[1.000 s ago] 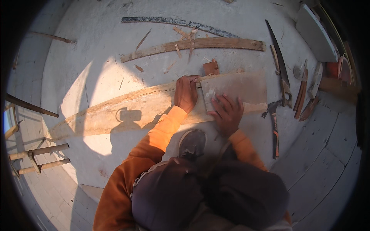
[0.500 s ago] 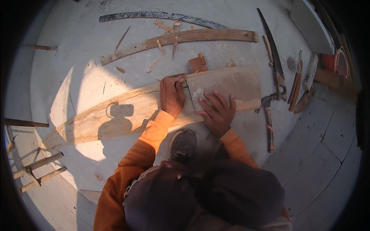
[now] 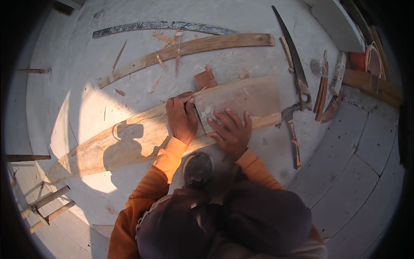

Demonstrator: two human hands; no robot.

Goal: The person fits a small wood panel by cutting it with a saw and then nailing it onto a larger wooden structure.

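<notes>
A long wooden plank (image 3: 101, 149) lies across the floor in front of me, its left part sunlit. On its right part rests a thin greyish rectangular board (image 3: 252, 97). My right hand (image 3: 231, 131) lies on this board near its lower left corner, fingers spread flat. My left hand (image 3: 182, 118) is closed at the board's left edge, thumb and fingertips pinched together by the plank's far edge. Whatever is between those fingertips, if anything, is too small to make out. A reddish-brown wood scrap (image 3: 205, 80) sits just beyond the plank, near my left fingertips.
Right of the plank lie a hammer (image 3: 293, 134) and a handsaw (image 3: 293, 52). Farther off are a curved wooden strip (image 3: 207, 44), a dark weathered strip (image 3: 164, 26) and loose splinters. Wood offcuts (image 3: 322, 93) lie at right. My shoe (image 3: 198, 169) is close to the plank's near edge.
The whole view has shifted, so the scene sits farther left. Both hands keep nearly the same places on the plank and board; a dark line beside the board's left edge shows more.
</notes>
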